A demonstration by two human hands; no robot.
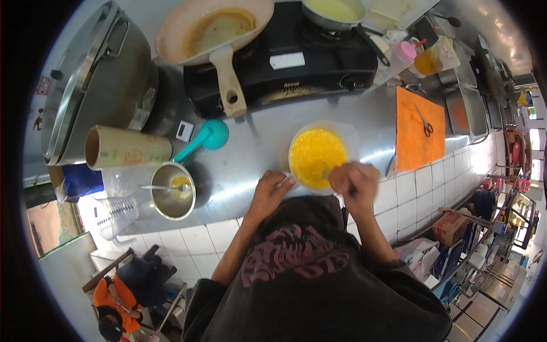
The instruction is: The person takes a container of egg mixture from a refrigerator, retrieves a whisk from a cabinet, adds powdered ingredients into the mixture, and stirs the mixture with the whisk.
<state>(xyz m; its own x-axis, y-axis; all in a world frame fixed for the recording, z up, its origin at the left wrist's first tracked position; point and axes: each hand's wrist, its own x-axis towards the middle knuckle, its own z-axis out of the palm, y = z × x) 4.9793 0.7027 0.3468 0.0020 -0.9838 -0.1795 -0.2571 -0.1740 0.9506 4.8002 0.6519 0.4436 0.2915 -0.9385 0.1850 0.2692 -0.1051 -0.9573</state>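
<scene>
A translucent plastic pitcher of bright yellow beaten egg (318, 156) stands at the steel counter's front edge. My left hand (270, 190) grips its handle at the lower left. My right hand (355, 181) is closed on a utensil with a dark handle, whose head dips into the yellow liquid; its kind is hard to tell. To the left, a steel bowl (173, 201) holds a fork and some yellow residue. Behind that bowl lies a teal plastic scoop (215, 134), near a small white timer (184, 131).
A black gas stove (273, 81) carries a large pan (213, 32) and a smaller pan (335, 10). Left are a roll of wrap (132, 147), a big steel pot (111, 81) and a measuring jug (113, 216). Scissors (427, 126) lie on an orange cloth (410, 149). A person (115, 303) is at lower left.
</scene>
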